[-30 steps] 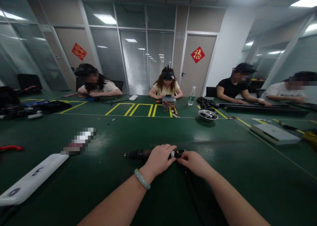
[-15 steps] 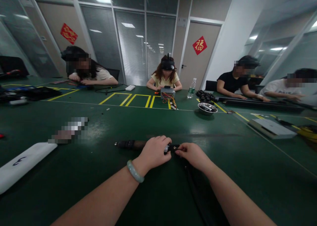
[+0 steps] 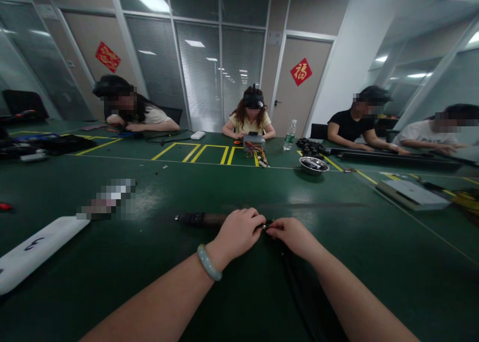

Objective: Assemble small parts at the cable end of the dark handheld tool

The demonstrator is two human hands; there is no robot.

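Note:
A dark cylindrical tool (image 3: 209, 220) with a ribbed black front and a metal tip at its left end lies across the green table. Wrapped over its right part is my left hand (image 3: 239, 234), its fingers closed. My right hand (image 3: 290, 234) is pinched, thumb against fingers, close by my left fingertips. A tiny brass-coloured piece (image 3: 264, 227) shows between the two hands. Whatever the right fingers grip is too small and dark to name. A long black strip (image 3: 295, 287) runs toward me beneath my right forearm.
To the left lie a white elongated case (image 3: 41, 249) and a blurred-out item (image 3: 112, 197). Farther off stand a metal bowl (image 3: 314, 166), a water bottle (image 3: 290, 135) and a grey box with wires (image 3: 254, 142). A flat grey box (image 3: 413, 194) sits right. Several people work across the table.
My left hand has shifted slightly right, nearer the right fingertips. A silvery part that showed by its fingers is now covered. My right hand has barely moved.

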